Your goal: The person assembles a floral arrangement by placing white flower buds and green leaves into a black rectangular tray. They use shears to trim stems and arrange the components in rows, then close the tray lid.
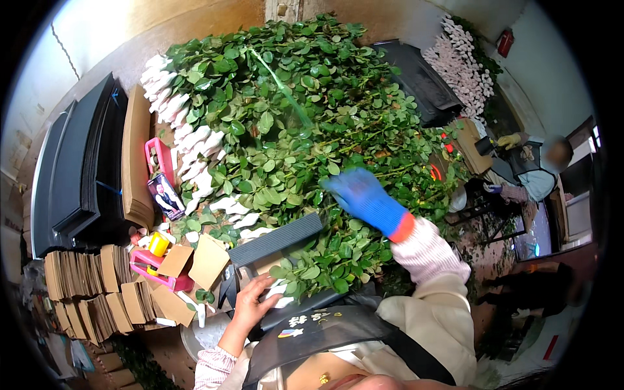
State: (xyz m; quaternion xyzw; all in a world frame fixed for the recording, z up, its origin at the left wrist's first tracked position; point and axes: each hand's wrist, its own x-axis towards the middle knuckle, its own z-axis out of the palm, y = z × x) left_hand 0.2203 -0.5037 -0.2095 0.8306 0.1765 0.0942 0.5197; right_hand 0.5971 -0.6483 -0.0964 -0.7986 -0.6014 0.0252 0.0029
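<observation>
My bare left hand [252,300] is at the near edge of the bench, its thumb and fingers closed around white-sleeved rose heads [279,294]. Their leafy stems run right, in front of my body. My right hand [361,200], in a blue glove with an orange cuff, is over the big heap of leafy rose stems [279,156]. Its fingers point left and are blurred, so their grip is unclear. Between the hands, a dark ribbed strip [276,240] slants across the near side of the heap. More white-sleeved heads [195,149] line the heap's left side.
Cardboard pieces [75,279], a pink holder [156,270], yellow tape [158,244] and a printed box [166,196] are at left, with stacked black sheets [88,169] behind. A green strip [279,84] lies across the leaves. Another person [536,166] works at far right.
</observation>
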